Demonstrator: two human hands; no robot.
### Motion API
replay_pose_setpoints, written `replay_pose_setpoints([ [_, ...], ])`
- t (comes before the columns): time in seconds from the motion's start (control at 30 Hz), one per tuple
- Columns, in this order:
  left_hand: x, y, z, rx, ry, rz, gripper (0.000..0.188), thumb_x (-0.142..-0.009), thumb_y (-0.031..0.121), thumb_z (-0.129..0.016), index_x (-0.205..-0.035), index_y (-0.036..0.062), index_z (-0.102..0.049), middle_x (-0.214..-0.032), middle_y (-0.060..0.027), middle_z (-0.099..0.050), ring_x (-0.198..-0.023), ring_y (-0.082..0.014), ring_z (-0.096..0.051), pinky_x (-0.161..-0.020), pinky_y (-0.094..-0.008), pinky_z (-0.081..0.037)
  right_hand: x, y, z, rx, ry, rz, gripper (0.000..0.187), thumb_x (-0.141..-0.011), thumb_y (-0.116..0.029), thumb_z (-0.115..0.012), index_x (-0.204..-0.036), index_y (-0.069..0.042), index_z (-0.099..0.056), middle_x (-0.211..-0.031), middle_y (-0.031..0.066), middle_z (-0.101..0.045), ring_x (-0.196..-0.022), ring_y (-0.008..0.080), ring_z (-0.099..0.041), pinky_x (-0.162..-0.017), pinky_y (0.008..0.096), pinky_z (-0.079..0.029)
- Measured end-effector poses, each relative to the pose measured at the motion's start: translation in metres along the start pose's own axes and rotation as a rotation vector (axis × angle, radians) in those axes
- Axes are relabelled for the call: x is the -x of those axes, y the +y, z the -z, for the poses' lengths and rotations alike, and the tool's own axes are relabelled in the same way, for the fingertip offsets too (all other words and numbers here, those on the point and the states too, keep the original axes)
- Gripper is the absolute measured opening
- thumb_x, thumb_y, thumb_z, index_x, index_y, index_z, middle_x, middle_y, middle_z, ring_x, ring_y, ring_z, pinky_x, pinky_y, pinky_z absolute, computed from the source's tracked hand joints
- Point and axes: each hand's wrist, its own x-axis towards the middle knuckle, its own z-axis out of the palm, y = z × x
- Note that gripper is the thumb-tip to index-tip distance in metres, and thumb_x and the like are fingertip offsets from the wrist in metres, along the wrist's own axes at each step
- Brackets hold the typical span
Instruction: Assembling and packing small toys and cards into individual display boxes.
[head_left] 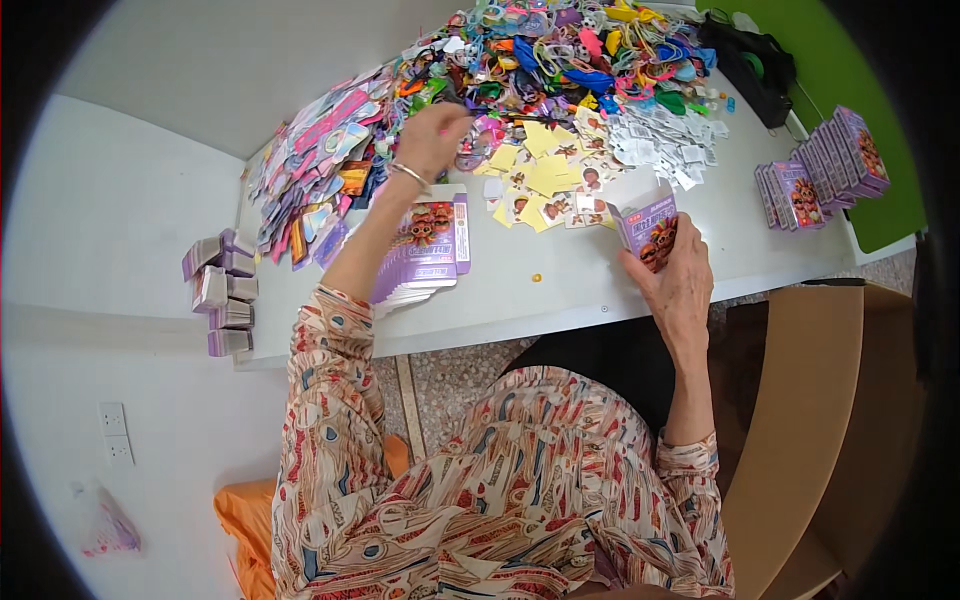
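My right hand (678, 275) grips a small purple printed box (650, 232) over the front of the white table (510, 300), the box's upper end standing open. My left hand (435, 138) is stretched out over the near edge of a heap of small colourful toys (560, 60). Its fingers are curled together, and whatever they hold, if anything, is hidden. Beneath my left forearm lies a fanned stack of flat purple cartons (425, 255). Between my hands, yellow and picture-printed cards (550, 175) are spread out.
Glossy printed packets (325, 170) pile up at the left, and white paper slips (660, 145) lie at the right. Filled purple boxes (840, 160) stand in rows at the right edge. More small boxes (225, 290) are stacked at the left edge. A large cardboard carton (800, 420) stands below right.
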Motion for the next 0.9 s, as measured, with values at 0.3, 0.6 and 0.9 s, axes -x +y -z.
replay_pose_setpoints([
  [0.3, -0.006, -0.050, 0.021, -0.580, -0.234, 0.055, 0.029, -0.076, 0.035, -0.070, -0.085, 0.0075, -0.071, -0.087, -0.0214, -0.066, -0.083, -0.0377, -0.064, -0.073, -0.0462, -0.051, 0.001, -0.007, -0.011, 0.018, -0.062, 0.028, 0.073, -0.072, -0.033, -0.078, -0.124, 0.003, -0.043, -0.106, 0.0191, -0.056, -0.097, 0.0357, -0.054, -0.082, 0.0422, -0.047],
  [0.6, -0.005, -0.075, 0.023, -0.402, -0.082, -0.010, 0.019, -0.079, 0.027, -0.068, -0.085, 0.0092, -0.072, -0.084, -0.0168, -0.068, -0.080, -0.0342, -0.065, -0.073, -0.0413, -0.052, 0.003, -0.011, -0.012, 0.016, -0.077, 0.061, 0.071, -0.071, -0.031, -0.078, -0.123, 0.003, -0.043, -0.105, 0.0199, -0.056, -0.097, 0.0358, -0.055, -0.082, 0.0423, -0.047],
  [0.9, -0.026, -0.029, 0.058, 0.122, -0.044, 0.161, 0.017, -0.089, 0.013, -0.063, -0.101, 0.0013, -0.067, -0.079, -0.0023, -0.067, -0.065, -0.0088, -0.064, -0.056, -0.0217, -0.051, 0.002, -0.016, -0.010, -0.002, -0.079, 0.067, 0.070, -0.071, -0.030, -0.078, -0.122, 0.002, -0.044, -0.104, 0.0193, -0.056, -0.097, 0.0357, -0.055, -0.082, 0.0426, -0.047],
])
